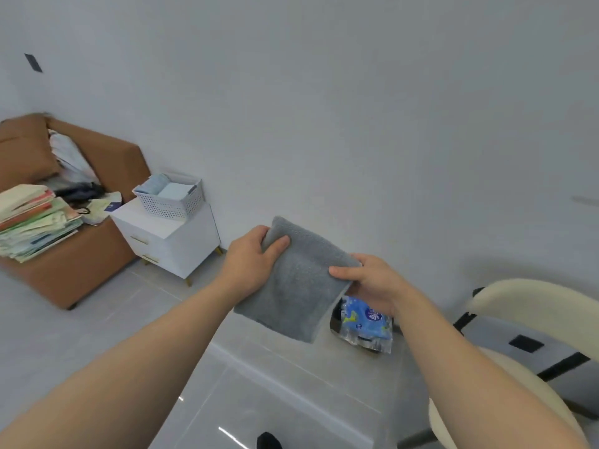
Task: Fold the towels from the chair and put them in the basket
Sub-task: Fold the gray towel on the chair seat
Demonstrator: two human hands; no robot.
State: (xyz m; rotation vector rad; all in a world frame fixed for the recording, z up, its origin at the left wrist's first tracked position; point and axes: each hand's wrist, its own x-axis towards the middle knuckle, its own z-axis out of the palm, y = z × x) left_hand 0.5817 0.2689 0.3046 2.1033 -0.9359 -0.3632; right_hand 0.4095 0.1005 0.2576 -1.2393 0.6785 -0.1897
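A grey towel [295,286], folded into a small rectangle, hangs in the air in front of me above the tiled floor. My left hand [249,257] grips its upper left corner, thumb on top. My right hand [372,280] pinches its right edge. A white perforated basket [171,205] stands on a white bedside cabinet [168,241] at the left, holding folded light blue towels [162,187]. The cream chair [531,306] is at the lower right; I see no towels on its visible part.
A brown sofa [64,254] at the far left carries a stack of books [32,218] and loose clothes. A blue plastic pack [366,322] lies on the floor below my right hand. A white wall runs behind everything.
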